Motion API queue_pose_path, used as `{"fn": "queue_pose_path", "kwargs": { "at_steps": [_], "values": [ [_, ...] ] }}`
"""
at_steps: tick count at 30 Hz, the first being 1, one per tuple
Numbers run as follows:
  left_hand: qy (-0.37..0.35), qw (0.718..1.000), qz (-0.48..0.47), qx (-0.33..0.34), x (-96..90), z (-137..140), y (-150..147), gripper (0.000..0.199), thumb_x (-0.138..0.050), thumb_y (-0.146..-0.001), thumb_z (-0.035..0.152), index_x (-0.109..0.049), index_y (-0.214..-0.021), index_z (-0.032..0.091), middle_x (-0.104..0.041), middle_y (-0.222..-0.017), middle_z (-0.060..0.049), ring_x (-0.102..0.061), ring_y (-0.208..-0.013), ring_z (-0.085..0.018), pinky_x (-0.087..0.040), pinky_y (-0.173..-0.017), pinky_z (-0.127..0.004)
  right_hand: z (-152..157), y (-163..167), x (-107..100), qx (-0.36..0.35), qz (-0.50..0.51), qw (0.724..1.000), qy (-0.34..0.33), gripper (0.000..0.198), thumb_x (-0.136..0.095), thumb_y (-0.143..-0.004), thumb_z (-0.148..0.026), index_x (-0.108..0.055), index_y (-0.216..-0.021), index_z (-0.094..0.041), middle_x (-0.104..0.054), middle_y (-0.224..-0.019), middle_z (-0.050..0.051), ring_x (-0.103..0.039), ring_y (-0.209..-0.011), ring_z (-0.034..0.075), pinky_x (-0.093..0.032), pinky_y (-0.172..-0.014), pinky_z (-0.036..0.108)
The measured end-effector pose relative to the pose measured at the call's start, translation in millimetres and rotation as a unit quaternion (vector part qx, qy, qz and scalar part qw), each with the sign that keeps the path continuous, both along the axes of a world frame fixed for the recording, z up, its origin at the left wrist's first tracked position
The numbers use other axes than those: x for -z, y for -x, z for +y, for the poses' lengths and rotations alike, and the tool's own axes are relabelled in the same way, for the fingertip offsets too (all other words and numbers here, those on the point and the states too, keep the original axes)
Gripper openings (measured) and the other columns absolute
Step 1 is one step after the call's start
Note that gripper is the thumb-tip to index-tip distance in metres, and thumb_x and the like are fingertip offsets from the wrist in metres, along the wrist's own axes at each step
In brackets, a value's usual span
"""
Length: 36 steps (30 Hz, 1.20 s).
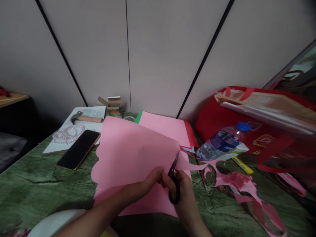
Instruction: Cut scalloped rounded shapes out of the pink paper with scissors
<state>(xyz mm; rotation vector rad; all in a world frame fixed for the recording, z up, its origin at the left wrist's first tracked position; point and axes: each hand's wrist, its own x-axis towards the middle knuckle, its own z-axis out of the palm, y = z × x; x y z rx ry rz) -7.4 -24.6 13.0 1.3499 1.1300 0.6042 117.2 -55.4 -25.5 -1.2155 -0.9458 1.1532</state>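
Observation:
A large pink paper sheet [133, 148] with a scalloped left edge is held up above the table. My left hand [156, 176] pinches its lower right part. In my right hand [181, 187] are black-handled scissors [174, 194], fingers through the loops. Their blades lie at the sheet's right edge, where a thin pink strip [192, 165] hangs off toward the right. Under the raised sheet lies more pink paper [148, 200], partly hidden by my forearms.
Pink offcuts [237, 182] are strewn to the right, near a water bottle [222, 141] and a red bag [261, 131]. On the left lie a phone [79, 149], a hammer [89, 119] and beaded strands [69, 133]. A small open box [114, 107] and stacked coloured paper [165, 126] are behind.

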Motion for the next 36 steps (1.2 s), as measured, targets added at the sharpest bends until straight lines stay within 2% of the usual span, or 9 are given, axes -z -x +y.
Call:
{"fn": "queue_pose_path", "kwargs": {
  "at_steps": [3,7,14,19,26,36],
  "values": [
    [0.022,0.998,-0.036,0.049,2.3,0.0,-0.7,0.042,-0.034,-0.082,0.039,-0.059,-0.055,0.02,-0.067,-0.069,-0.001,-0.059,-0.076,-0.016,-0.045,-0.078,-0.024,-0.9,-0.4,-0.9,-0.006,0.002,1.0,0.002,0.016,-0.065,-0.065,-0.028,-0.053,-0.064,-0.017,-0.061,-0.052,0.0,-0.051,-0.048,0.013,-0.038,-0.045,0.022],
    [0.009,0.998,-0.038,0.044,9.7,0.2,-0.6,0.04,-0.034,-0.081,0.043,-0.056,-0.056,0.021,-0.063,-0.066,0.0,-0.057,-0.074,-0.016,-0.044,-0.077,-0.024,-2.2,-0.2,-2.2,-0.004,-0.004,1.0,0.009,0.016,-0.065,-0.065,-0.027,-0.053,-0.062,-0.017,-0.061,-0.051,0.0,-0.052,-0.047,0.013,-0.039,-0.045,0.022],
    [0.058,0.995,-0.013,0.078,7.7,1.9,-0.4,0.044,-0.03,-0.079,0.05,-0.054,-0.055,0.022,-0.061,-0.068,0.0,-0.055,-0.078,-0.018,-0.04,-0.083,-0.028,-1.4,0.3,-4.8,0.0,-0.004,1.0,0.012,0.016,-0.065,-0.062,-0.027,-0.054,-0.064,-0.016,-0.059,-0.05,0.0,-0.05,-0.047,0.013,-0.04,-0.044,0.022],
    [0.111,0.993,0.034,0.016,2.9,1.2,1.8,0.04,-0.036,-0.075,0.054,-0.051,-0.054,0.023,-0.065,-0.072,0.001,-0.057,-0.084,-0.02,-0.038,-0.084,-0.029,0.0,0.5,-6.6,-0.003,-0.014,1.0,0.02,0.015,-0.063,-0.063,-0.026,-0.053,-0.063,-0.016,-0.057,-0.047,-0.001,-0.049,-0.045,0.012,-0.04,-0.043,0.021],
    [0.079,0.996,0.004,0.048,7.9,1.8,1.8,0.041,-0.033,-0.079,0.051,-0.049,-0.056,0.021,-0.063,-0.072,0.001,-0.056,-0.083,-0.018,-0.036,-0.084,-0.028,0.7,2.3,-11.0,0.004,-0.001,1.0,0.023,0.016,-0.064,-0.061,-0.027,-0.052,-0.062,-0.016,-0.055,-0.046,-0.002,-0.048,-0.044,0.012,-0.039,-0.043,0.022],
    [0.067,0.998,-0.003,0.022,2.0,0.4,0.7,0.038,-0.035,-0.079,0.047,-0.047,-0.053,0.022,-0.062,-0.065,0.002,-0.058,-0.076,-0.017,-0.04,-0.08,-0.027,-1.6,1.7,-10.0,-0.006,-0.016,1.0,0.003,0.016,-0.062,-0.065,-0.029,-0.053,-0.062,-0.017,-0.056,-0.048,-0.001,-0.05,-0.044,0.013,-0.041,-0.044,0.024]
  ]
}}
